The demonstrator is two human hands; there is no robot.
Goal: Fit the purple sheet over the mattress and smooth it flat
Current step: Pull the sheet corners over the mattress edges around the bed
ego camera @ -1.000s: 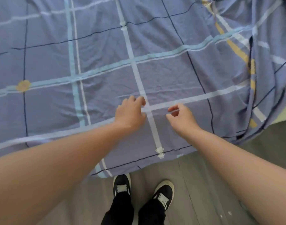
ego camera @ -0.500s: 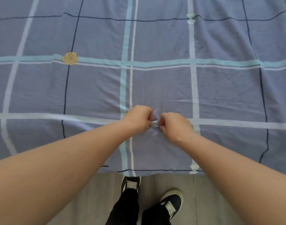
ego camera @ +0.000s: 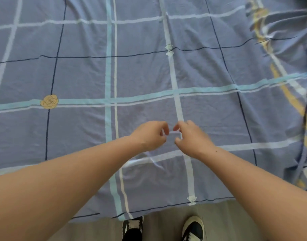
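The purple sheet (ego camera: pixel 83 75) has a grid of white, teal and dark lines, a yellow rose and small white bows. It lies spread over the mattress, which it hides, and it fills most of the view. My left hand (ego camera: pixel 149 135) and my right hand (ego camera: pixel 192 138) hover close together just above the sheet near its front edge. Their fingers are loosely curled, with a gap between thumb and fingers, and no cloth is caught in them. A small crease (ego camera: pixel 156 163) shows in the sheet under my wrists. At the right the sheet is bunched in folds (ego camera: pixel 288 40).
The sheet's front edge (ego camera: pixel 166 206) hangs at the bed's near side above a grey floor (ego camera: pixel 218 220). My two black-and-white shoes (ego camera: pixel 132 226) stand right against the bed. The bunched right corner drops off toward the floor.
Both hands were pinching the sheet together half a second ago; now the fingers have come loose and parted slightly. The view has shifted, so the bunched right side is visible again.
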